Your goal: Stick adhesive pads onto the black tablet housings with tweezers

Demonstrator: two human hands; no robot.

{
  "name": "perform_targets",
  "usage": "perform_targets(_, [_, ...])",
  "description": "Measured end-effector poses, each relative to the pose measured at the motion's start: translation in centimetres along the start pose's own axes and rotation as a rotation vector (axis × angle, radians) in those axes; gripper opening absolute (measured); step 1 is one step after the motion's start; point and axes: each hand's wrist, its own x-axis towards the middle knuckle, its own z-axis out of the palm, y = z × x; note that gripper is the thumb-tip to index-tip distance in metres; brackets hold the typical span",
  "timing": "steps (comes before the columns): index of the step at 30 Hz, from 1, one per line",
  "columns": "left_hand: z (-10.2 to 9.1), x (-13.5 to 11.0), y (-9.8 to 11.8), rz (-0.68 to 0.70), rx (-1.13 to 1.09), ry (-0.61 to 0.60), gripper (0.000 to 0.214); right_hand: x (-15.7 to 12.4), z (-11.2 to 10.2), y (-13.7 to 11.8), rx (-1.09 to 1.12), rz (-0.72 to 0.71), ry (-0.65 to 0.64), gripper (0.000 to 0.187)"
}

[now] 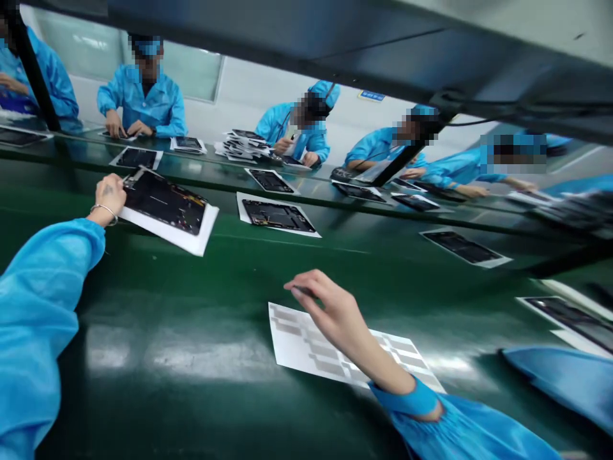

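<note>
Left hand grips a tablet housing while right hand hangs over a sheet of grey patches

The person's left hand [110,195], with a bracelet [106,212] at the wrist, has its fingers curled round the left end of a black tablet housing [165,203] and the white backing sheet [194,244] beneath it. The housing sits at a slant at the left of the green work surface [158,306], its inner parts facing up.

The right hand [330,303] hangs over a white sheet with grey rectangular patches [306,348], lying nearer the person. Its fingers are bent, with the thumb and forefinger tips close together; a dark patch shows between them, but I cannot tell whether it is a small piece or only shadow.

Just to the right of the gripped housing, a second tablet housing [278,216] lies on its own white sheet. Another housing [464,248] lies well to the right.

Across the surface, co-workers in blue jackets sit in a row, one [141,96] with both hands at a dark panel. A stack of panels and sheets [244,148] stands among them. A metal shelf [297,38] spans the top.
</note>
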Motion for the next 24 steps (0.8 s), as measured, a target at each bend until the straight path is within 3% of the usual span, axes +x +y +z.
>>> perform_targets(4, [-1.4,1.7,-2.9,-0.091,0.041,0.037,0.027,-2.6,0.5,1.0,-0.009,-0.014,-0.136,0.020])
perform_targets(7, [-1.6,1.1,-2.5,-0.061,0.102,0.089,0.036,-3.3,1.0,1.3,0.008,0.036,-0.205,0.019])
perform_targets(10, [1.0,0.8,2.2,0.063,0.170,0.092,0.040,-2.8,1.3,1.3,0.003,0.065,-0.268,0.017])
perform_targets(15, [10.9,-0.4,15.4,0.321,0.205,-0.167,0.039,-2.0,1.1,1.0,-0.039,0.078,-0.312,0.019])
perform_targets(18, [15.6,-1.2,21.3,0.370,0.230,-0.242,0.040,-1.9,0.8,0.4,-0.057,0.076,-0.321,0.021])
perform_targets(21, [17.5,-0.8,23.9,0.332,0.287,-0.284,0.037,-1.9,0.5,-0.4,-0.087,0.056,-0.339,0.022])
perform_targets(24, [17.8,0.8,24.4,0.303,0.349,-0.336,0.036,-1.9,0.2,-1.3,-0.110,0.032,-0.370,0.022])
